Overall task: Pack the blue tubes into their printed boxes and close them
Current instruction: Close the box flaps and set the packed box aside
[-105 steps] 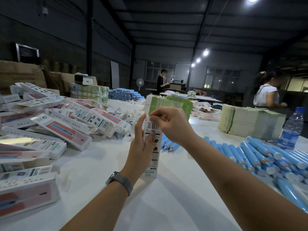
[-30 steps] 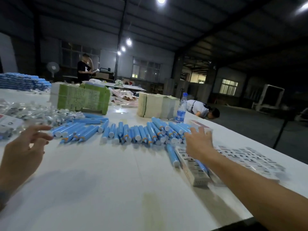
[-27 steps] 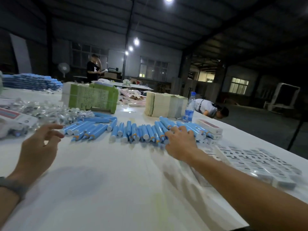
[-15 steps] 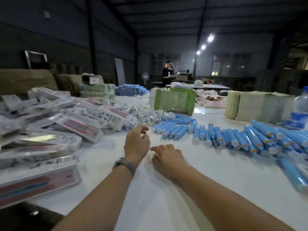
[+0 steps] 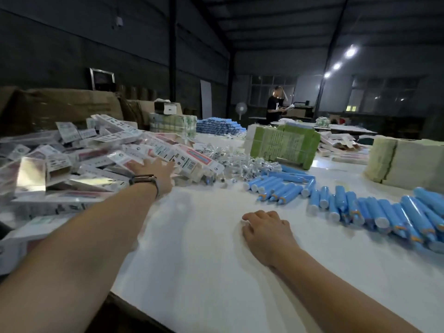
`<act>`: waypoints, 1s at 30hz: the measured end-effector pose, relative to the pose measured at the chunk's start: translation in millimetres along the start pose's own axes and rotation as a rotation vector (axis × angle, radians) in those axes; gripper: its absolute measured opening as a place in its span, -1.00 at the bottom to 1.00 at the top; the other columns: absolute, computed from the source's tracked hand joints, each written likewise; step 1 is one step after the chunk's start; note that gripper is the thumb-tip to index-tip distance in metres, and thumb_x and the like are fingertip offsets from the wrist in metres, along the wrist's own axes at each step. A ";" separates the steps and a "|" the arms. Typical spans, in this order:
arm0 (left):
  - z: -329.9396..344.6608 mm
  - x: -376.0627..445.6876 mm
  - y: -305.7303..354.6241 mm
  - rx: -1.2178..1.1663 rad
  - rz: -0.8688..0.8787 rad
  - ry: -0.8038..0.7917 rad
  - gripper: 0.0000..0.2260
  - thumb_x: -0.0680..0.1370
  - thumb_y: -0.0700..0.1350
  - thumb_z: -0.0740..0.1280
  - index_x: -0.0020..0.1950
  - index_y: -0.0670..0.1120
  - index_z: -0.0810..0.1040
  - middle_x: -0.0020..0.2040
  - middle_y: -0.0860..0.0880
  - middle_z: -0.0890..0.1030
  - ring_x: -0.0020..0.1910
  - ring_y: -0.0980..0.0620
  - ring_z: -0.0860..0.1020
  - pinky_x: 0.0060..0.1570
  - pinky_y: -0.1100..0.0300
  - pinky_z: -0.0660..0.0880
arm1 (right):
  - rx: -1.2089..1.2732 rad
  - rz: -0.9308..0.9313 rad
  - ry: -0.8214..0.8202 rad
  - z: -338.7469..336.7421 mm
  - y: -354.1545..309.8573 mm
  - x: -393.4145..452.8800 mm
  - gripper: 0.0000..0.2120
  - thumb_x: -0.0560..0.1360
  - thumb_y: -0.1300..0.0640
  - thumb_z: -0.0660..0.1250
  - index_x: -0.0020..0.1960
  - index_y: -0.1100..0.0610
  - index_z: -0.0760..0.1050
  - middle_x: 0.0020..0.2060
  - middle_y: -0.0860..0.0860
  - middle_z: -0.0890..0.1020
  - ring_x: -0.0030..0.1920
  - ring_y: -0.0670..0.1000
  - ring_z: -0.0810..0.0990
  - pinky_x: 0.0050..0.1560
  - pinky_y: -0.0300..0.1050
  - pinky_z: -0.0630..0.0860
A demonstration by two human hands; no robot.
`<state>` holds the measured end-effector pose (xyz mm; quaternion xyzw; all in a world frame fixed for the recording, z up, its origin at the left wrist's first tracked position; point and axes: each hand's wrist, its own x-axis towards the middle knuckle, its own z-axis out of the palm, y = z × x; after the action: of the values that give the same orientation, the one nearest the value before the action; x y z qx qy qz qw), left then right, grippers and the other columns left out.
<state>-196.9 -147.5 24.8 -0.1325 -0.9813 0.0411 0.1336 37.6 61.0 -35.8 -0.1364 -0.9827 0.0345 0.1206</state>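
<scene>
Head view: left hand (image 5: 153,173), fingers spread, reaches light, crushable printed boxes (image 5: 182,158); right hand (image 5: 266,229) rests empty; grip long edges.

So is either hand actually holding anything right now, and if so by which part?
Nothing is held. The left hand reaches with spread fingers into the pile of printed boxes; the right hand rests on the white table, empty.

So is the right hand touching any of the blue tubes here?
Apart. The head view shows the right hand resting on the white table, with bare tabletop between it and the nearest blue tubes.
</scene>
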 end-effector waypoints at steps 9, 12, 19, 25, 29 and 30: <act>9.3 7.2 10.4 0.033 0.093 -0.095 -0.35 0.45 0.34 0.23 0.48 0.13 0.25 0.47 -0.15 0.32 0.47 -0.27 0.19 0.39 -0.24 0.22 | -0.007 -0.010 0.016 1.6 2.4 -5.1 -0.62 0.64 -0.06 -0.01 0.42 -0.08 0.32 0.36 -0.06 0.42 0.34 0.09 0.31 0.26 0.08 0.27; 7.7 6.5 11.4 0.018 0.120 -0.237 -0.14 0.39 0.06 0.33 0.61 0.13 -0.04 0.52 -0.22 0.28 0.50 -0.34 0.18 0.45 -0.23 0.22 | -0.002 -0.015 0.016 0.5 2.0 -3.0 -0.62 0.64 -0.06 -0.02 0.41 -0.08 0.33 0.36 -0.06 0.42 0.33 0.08 0.31 0.25 0.08 0.27; -18.0 0.8 7.3 0.153 0.388 -0.059 -0.30 0.48 0.08 0.32 0.56 0.22 0.09 0.04 -0.06 0.60 -0.07 -0.07 0.58 -0.16 0.10 0.58 | -0.004 -0.004 0.018 -0.3 2.4 -2.7 -0.62 0.63 -0.06 -0.01 0.41 -0.07 0.32 0.34 -0.05 0.44 0.32 0.09 0.33 0.24 0.09 0.29; -72.8 -38.0 44.9 -0.118 0.646 0.507 -0.38 0.50 0.37 0.25 0.45 0.07 0.32 0.03 0.03 0.64 -0.15 0.02 0.59 -0.26 0.14 0.55 | 0.077 -0.007 0.075 1.1 0.9 -6.8 -0.49 0.60 -0.11 0.07 0.52 -0.06 0.10 0.35 -0.02 0.45 0.33 0.10 0.33 0.25 0.09 0.30; -94.4 -81.5 85.3 -1.040 0.810 0.680 -0.60 0.50 0.11 0.41 0.24 -0.06 0.48 -0.03 0.02 0.61 -0.19 0.10 0.67 -0.35 0.21 0.63 | 0.363 0.016 0.131 -2.0 2.4 -4.2 -0.34 0.57 -0.27 0.11 0.56 -0.15 -0.08 0.30 -0.05 0.51 0.28 0.08 0.42 0.27 0.08 0.35; -93.3 -94.2 96.2 -1.269 0.799 0.616 -0.68 0.49 0.01 0.45 0.17 -0.03 0.46 0.00 0.04 0.59 -0.15 0.14 0.67 -0.31 0.21 0.64 | 0.528 0.036 0.141 -5.0 3.2 -3.8 -0.33 0.56 -0.31 0.11 0.56 -0.18 -0.07 0.24 -0.04 0.56 0.25 0.07 0.48 0.27 0.07 0.38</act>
<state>-60.0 -76.3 79.6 -0.5291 -0.6153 -0.5168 0.2726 43.2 63.1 -32.2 -0.1196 -0.9262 0.2820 0.2197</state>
